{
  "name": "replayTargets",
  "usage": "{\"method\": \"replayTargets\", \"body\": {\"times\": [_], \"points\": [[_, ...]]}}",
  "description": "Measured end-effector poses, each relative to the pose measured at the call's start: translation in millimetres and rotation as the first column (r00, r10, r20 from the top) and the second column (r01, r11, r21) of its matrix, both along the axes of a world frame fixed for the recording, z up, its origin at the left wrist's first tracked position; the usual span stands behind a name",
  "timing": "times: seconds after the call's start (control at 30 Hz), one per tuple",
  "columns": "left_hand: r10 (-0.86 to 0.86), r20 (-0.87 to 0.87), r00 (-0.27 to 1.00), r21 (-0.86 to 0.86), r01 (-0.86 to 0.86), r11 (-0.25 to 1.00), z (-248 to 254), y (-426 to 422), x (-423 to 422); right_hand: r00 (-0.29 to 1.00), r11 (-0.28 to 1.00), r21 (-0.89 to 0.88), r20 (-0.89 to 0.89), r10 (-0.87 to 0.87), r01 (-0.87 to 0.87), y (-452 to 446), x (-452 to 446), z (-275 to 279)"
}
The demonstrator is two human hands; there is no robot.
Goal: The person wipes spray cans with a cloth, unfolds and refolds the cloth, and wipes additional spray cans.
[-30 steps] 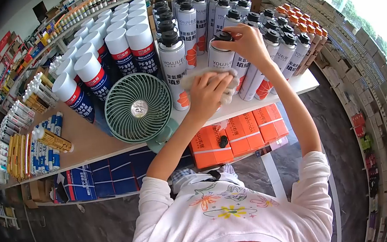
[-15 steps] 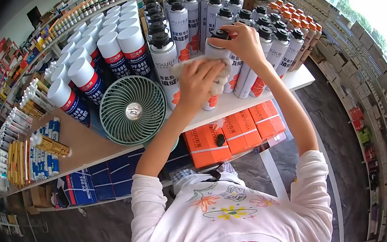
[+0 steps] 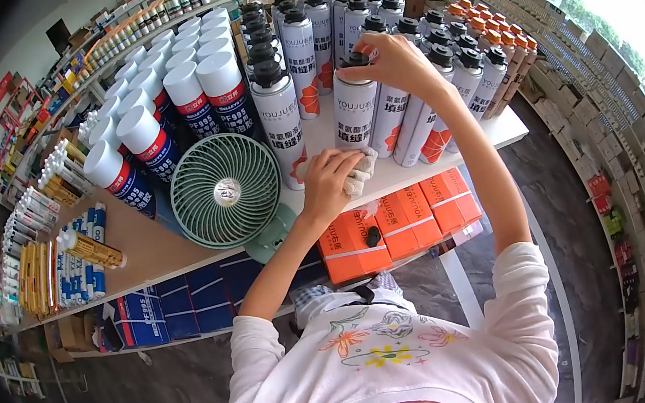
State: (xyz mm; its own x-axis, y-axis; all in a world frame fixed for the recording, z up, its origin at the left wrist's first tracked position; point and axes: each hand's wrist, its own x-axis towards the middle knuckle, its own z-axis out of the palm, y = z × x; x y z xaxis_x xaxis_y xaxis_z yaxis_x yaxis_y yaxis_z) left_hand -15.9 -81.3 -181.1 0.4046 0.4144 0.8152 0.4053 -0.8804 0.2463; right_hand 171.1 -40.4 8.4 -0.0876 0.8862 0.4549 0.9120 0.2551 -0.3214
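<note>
My right hand point(image 3: 401, 64) grips the black-topped neck of a white and grey spray can point(image 3: 356, 110) printed with YOUJU lettering, standing upright at the front of the shelf. Below it, my left hand point(image 3: 327, 187) is closed on a crumpled beige cloth point(image 3: 362, 172) near the can's base, by the shelf edge; the fingers hide part of the cloth. To the left stands a matching can point(image 3: 279, 126) with a black top. More of the same cans point(image 3: 420, 129) crowd behind and to the right of my right hand.
A green round fan point(image 3: 226, 191) sits at the shelf front, beside blue PF995 cans with white caps point(image 3: 140, 130). Marker-like tubes point(image 3: 80, 259) lie farther left. Orange boxes point(image 3: 354, 246) and blue boxes point(image 3: 141, 314) fill the level below. Orange-capped cans point(image 3: 491, 32) stand at the right.
My left hand has moved down with the cloth, from the can's upper body to its base. The can and my right hand have shifted slightly left; the can's label now shows.
</note>
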Motion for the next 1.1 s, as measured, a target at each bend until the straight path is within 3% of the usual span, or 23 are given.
{"method": "replayTargets", "body": {"times": [0.1, 0.13, 0.2, 0.27, 0.33, 0.37, 0.53, 0.57, 0.63, 0.67, 0.77, 0.87, 1.03, 1.1], "points": [[0.006, 0.094, 0.996, 0.029, -0.008, 1.000, 25.2, 1.1, 1.6, 0.962, 0.950, -0.157, -0.101, 0.255, -0.269, 3.1, 17.8, 8.8], [0.004, 0.161, 0.987, 0.062, -0.014, 0.998, 36.2, 4.2, 2.5, 0.961, 0.950, -0.157, -0.100, 0.257, -0.270, 6.5, 22.5, 7.1], [0.012, 0.211, 0.977, 0.132, -0.041, 0.990, 64.8, 15.6, 4.4, 0.884, 0.883, -0.070, -0.088, 0.459, -0.465, 14.9, 29.7, 0.2], [0.034, 0.319, 0.947, 0.249, -0.118, 0.961, 88.0, 24.1, 7.3, 0.866, 0.856, -0.146, -0.147, 0.477, -0.496, 12.8, 30.6, -1.2], [0.021, 0.316, 0.948, 0.259, -0.107, 0.960, 97.5, 28.4, 13.7, 0.785, 0.777, -0.172, -0.289, 0.547, -0.605, 20.0, 35.8, -8.4], [0.014, 0.319, 0.948, 0.272, -0.106, 0.957, 99.7, 29.7, 16.8, 0.767, 0.775, -0.100, -0.270, 0.582, -0.623, 24.5, 37.0, -13.7], [0.053, 0.165, 0.985, 0.268, -0.096, 0.959, 31.9, 21.5, 16.6, 0.839, 0.838, -0.151, -0.262, 0.477, -0.524, 17.9, 35.0, -4.6], [0.050, 0.144, 0.988, 0.186, -0.077, 0.980, 20.4, 18.3, 17.4, 0.877, 0.873, -0.155, -0.222, 0.426, -0.463, 17.7, 34.1, -3.2], [0.022, 0.181, 0.983, 0.037, -0.029, 0.999, 31.2, 10.8, 17.9, 0.885, 0.879, -0.154, -0.204, 0.419, -0.452, 21.3, 32.1, -2.4], [0.019, 0.187, 0.982, 0.042, -0.028, 0.999, 40.7, 12.4, 18.0, 0.891, 0.881, -0.162, -0.179, 0.418, -0.446, 24.1, 31.4, -0.6], [0.011, 0.282, 0.959, 0.198, -0.070, 0.978, 90.2, 16.6, 16.0, 0.922, 0.921, -0.082, -0.105, 0.373, -0.382, 16.2, 20.6, 0.7], [0.017, 0.286, 0.958, 0.242, -0.089, 0.966, 110.8, 25.4, 17.2, 0.962, 0.967, 0.020, -0.091, 0.256, -0.255, 9.8, 18.2, -5.0], [-0.015, 0.249, 0.968, 0.241, -0.047, 0.969, 26.1, 28.2, 15.0, 0.981, 0.986, 0.082, -0.119, 0.154, -0.145, 1.8, 1.4, -10.3], [0.052, 0.020, 0.998, 0.223, -0.056, 0.973, -7.5, 22.2, 13.0, 0.990, 0.990, 0.088, -0.081, 0.117, -0.110, 0.6, -5.4, -6.8]]}}
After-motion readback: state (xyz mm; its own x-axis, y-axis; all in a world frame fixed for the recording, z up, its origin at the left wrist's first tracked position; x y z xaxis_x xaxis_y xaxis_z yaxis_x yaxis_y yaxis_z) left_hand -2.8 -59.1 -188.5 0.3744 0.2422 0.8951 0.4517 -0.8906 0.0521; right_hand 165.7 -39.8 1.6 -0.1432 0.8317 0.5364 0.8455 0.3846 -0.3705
